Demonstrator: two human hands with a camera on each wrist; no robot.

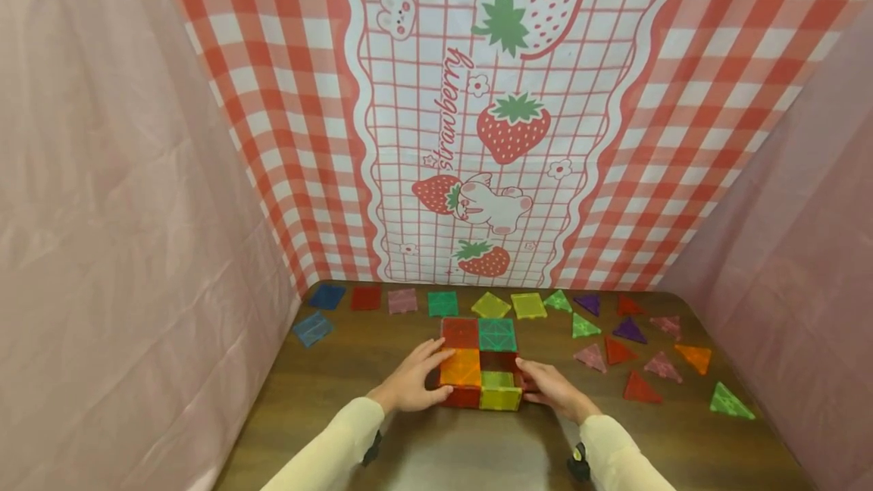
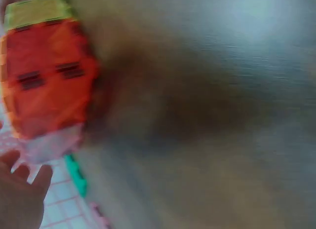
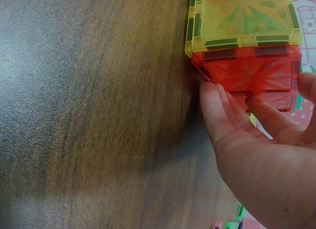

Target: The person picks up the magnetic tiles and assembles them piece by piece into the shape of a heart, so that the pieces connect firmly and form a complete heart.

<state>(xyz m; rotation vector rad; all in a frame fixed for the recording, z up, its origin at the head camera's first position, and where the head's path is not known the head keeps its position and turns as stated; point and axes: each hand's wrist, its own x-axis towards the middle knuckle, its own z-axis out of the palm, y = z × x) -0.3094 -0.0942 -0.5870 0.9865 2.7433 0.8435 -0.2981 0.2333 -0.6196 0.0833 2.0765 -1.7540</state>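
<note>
A box-like block of see-through magnetic tiles stands on the table in the head view. Its top shows a red tile (image 1: 460, 333), a green tile (image 1: 497, 335) and an orange tile (image 1: 460, 367); the front right cell has no cover, with a yellow tile (image 1: 501, 398) as its front wall. My left hand (image 1: 412, 379) is at the block's left side, fingers spread and reaching over the orange tile's edge. In the left wrist view its fingers look relaxed. My right hand (image 1: 554, 387) touches the right side; in the right wrist view fingertips rest against a red wall tile (image 3: 252, 73).
Loose square tiles, among them a blue tile (image 1: 327, 297), a pink tile (image 1: 402, 301) and a yellow tile (image 1: 528, 305), lie along the back of the wooden table (image 1: 307, 430). Several triangles, such as an orange triangle (image 1: 695, 358), lie at the right. A strawberry-print cloth (image 1: 423, 135) hangs behind.
</note>
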